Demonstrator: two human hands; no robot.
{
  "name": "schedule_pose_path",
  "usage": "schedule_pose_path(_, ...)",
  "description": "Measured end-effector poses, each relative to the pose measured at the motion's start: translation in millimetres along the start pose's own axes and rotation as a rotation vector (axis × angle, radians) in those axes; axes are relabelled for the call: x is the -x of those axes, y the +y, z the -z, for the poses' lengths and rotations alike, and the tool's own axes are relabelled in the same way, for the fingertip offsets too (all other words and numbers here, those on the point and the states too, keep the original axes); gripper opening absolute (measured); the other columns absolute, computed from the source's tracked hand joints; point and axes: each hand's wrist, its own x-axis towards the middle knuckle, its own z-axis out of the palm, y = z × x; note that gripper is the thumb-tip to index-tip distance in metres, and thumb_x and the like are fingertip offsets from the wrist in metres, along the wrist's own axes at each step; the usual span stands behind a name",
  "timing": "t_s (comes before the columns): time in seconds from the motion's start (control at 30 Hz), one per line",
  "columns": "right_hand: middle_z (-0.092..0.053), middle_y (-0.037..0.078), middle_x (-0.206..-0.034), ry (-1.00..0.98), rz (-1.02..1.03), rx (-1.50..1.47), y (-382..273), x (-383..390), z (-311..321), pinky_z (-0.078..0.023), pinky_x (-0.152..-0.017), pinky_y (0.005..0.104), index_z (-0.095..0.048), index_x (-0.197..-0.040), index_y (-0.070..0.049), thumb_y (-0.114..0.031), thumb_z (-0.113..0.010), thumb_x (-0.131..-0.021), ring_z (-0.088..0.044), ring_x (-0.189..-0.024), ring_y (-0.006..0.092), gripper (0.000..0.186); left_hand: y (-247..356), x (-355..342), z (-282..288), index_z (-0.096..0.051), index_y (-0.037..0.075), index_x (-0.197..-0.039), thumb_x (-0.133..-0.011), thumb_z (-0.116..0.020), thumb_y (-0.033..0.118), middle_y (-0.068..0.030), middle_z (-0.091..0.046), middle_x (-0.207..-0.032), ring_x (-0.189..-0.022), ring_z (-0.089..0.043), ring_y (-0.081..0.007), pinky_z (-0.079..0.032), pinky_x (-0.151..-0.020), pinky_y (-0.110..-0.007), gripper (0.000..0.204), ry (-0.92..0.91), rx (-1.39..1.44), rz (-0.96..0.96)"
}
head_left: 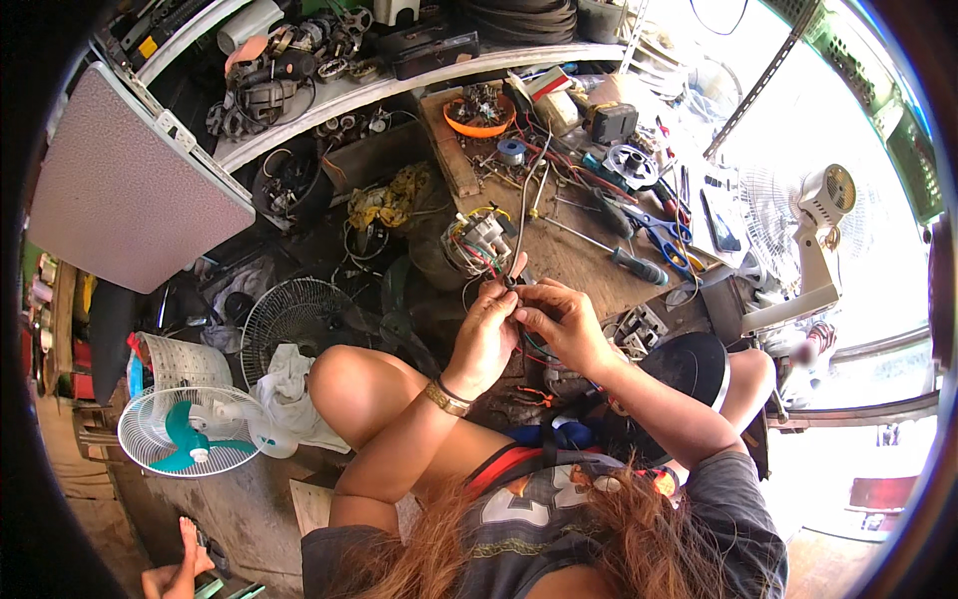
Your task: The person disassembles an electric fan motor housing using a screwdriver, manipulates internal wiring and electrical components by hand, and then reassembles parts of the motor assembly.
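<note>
My left hand (483, 329) pinches a dark cord (522, 218) just above my lap, its thumb pressed against a small black piece (511, 283) on it. From there the cord runs up and away over the bench. Close beside it, my right hand (561, 317) is closed too, thumb and fingertips together at the same spot; its fingers partly hide what they grip. Just beyond my left hand lies a fan motor (481, 240) with a pale metal body and red, green and yellow wires.
On the wooden bench (574, 270) lie a screwdriver (639, 266), blue-handled scissors (671, 240), a solder spool (511, 151) and an orange bowl (479, 129) of small parts. A beige fan (813, 245) stands at right. Left are a teal-bladed fan (190, 439) and a wire fan guard (294, 324).
</note>
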Motion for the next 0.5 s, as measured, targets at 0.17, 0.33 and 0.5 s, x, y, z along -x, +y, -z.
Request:
schedule_pose_path(0.17,-0.063,0.0,-0.079,-0.078,-0.188,-0.216,0.1,-1.8,6.6,-0.049,-0.064,0.022,-0.066,-0.096,0.001,-0.007,-0.069,-0.089,-0.058,-0.071,0.0051,0.011,-2.1,2.5,7.0,-0.032,0.003,-0.147,-0.1,-0.043,0.011,-0.007,-0.045,-0.14,-0.118,-0.049,-0.0152,-0.038,-0.105,-0.034,0.049,-0.059,0.012,0.046)
schedule_pose_path(0.33,-0.064,0.0,-0.079,0.041,-0.146,-0.057,-6.8,1.6,8.6,-0.049,-0.059,0.0212,-0.064,-0.091,0.001,-0.004,-0.071,-0.087,-0.059,-0.069,0.0053,0.009,-1.8,3.6,8.9,-0.051,0.005,-0.125,-0.099,-0.053,0.015,-0.0051,-0.06,-0.115,-0.097,-0.06,-0.0113,-0.052,-0.085,-0.028,0.028,0.074,-0.135,0.061)
schedule_pose_path(0.5,-0.064,0.002,-0.081,0.088,-0.026,0.05,3.2,5.2,12.4,-0.051,-0.061,0.0225,-0.064,-0.09,0.003,0.0,-0.073,-0.082,-0.061,-0.069,0.0069,0.012,-1.0,1.6,16.2,-0.062,0.006,-0.104,-0.095,-0.062,0.018,-0.0034,-0.066,-0.095,-0.087,-0.065,-0.0131,-0.056,-0.079,-0.03,0.015,0.111,-0.035,0.235)
